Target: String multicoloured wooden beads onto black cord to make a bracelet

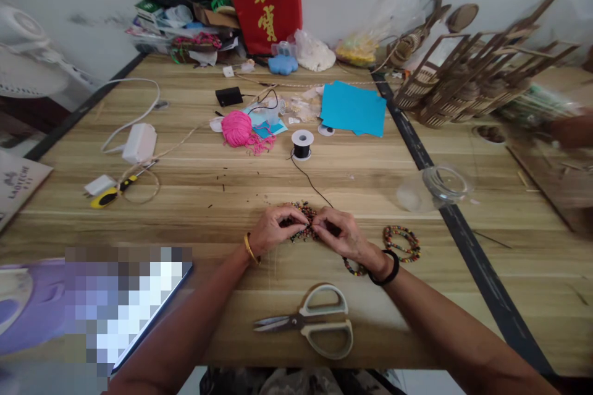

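Note:
My left hand (277, 228) and my right hand (341, 233) meet fingertip to fingertip, both closed in a pinch, over a pile of small coloured beads (303, 204). A thin black cord (311, 178) runs from a spool (302, 145) to my right hand, which pinches it. Whatever my left fingertips hold is too small to make out. Beneath my right wrist lies part of a beaded strand (354, 267), partly hidden. Beaded bracelets (402, 243) rest to the right of that wrist. Closer to me are scissors (303, 321) with pale handles, blades pointing left.
Pink yarn (236, 128) and blue sheets (353, 108) lie farther back. At left are a yellow-black screwdriver (113, 193), a white adapter (139, 143) and a blurred-out phone-like device (152, 296). A clear plastic container (445, 185) and wooden models (467, 89) stand to the right.

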A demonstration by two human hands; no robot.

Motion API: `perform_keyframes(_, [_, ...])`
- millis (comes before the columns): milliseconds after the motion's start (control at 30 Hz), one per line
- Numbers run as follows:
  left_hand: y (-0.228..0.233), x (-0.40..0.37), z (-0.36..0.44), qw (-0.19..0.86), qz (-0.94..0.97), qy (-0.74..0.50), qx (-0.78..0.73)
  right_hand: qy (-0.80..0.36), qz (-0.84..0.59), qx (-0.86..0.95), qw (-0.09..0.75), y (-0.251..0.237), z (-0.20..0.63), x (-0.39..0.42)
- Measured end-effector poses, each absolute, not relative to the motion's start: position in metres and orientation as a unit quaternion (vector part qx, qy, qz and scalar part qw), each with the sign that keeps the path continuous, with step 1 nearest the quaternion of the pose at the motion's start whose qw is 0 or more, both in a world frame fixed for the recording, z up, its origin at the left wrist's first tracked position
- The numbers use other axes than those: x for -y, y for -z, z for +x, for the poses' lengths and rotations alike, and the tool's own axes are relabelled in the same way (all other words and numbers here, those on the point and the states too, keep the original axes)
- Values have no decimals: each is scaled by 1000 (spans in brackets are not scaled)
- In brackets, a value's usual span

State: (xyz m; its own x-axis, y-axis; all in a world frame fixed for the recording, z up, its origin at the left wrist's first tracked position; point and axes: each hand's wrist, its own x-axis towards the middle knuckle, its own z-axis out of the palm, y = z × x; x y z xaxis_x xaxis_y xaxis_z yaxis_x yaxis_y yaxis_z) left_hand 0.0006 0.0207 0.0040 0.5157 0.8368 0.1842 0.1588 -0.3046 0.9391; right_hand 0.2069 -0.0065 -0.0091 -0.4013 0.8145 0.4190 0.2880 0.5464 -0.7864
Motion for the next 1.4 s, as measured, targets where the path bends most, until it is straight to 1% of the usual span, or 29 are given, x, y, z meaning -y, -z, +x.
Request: perform_keyframes(1400, [2, -21, 2, 474, 728, -360, -341, -324, -369, 775, 398, 10, 208, 7])
